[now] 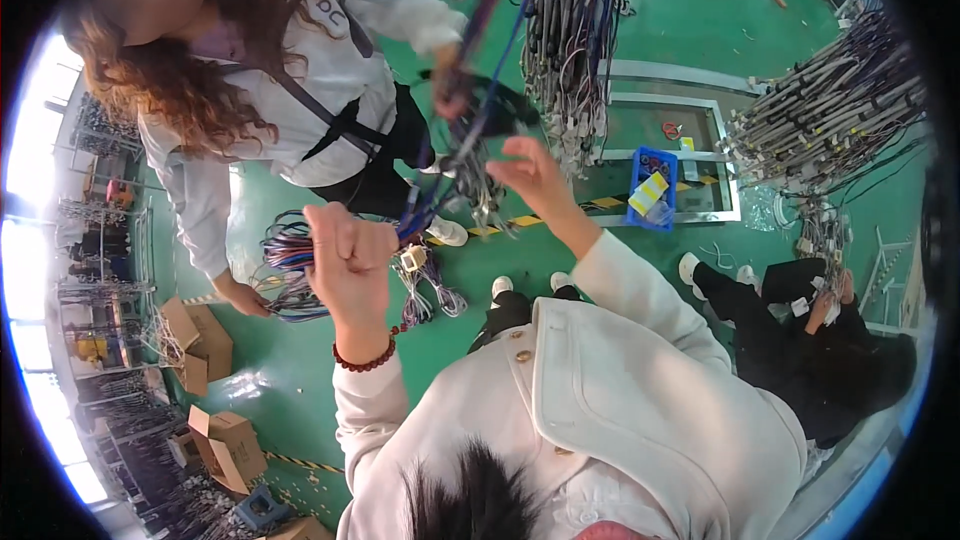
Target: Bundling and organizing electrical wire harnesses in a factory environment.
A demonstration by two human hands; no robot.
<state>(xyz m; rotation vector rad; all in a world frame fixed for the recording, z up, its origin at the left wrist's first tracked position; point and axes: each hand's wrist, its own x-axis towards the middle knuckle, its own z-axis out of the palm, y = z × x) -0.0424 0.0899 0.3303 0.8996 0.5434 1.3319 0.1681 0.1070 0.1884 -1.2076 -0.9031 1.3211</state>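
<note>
My left hand point(350, 255), with a dark red bead bracelet at the wrist, is closed around a bundle of cables. On its left the bundle spreads into a looped coil of dark, red and blue cables point(288, 248); on its right, cables run toward a hanging strand. Fingers apart, my right hand point(535, 180) is raised beside the dangling cable ends point(483, 202) and seems to hold nothing. Facing me, a co-worker in a white top has one blurred hand point(452, 90) at the upright strand. That person's other hand point(245, 297) touches the coil's lower edge.
Thick cable bundles point(565, 40) hang at the top, with more point(830, 100) at the right. A blue bin point(652, 190) stands by a metal frame point(738, 202). Cardboard boxes point(225, 445) sit at lower left. Another person point(830, 340) handles cables at the right.
</note>
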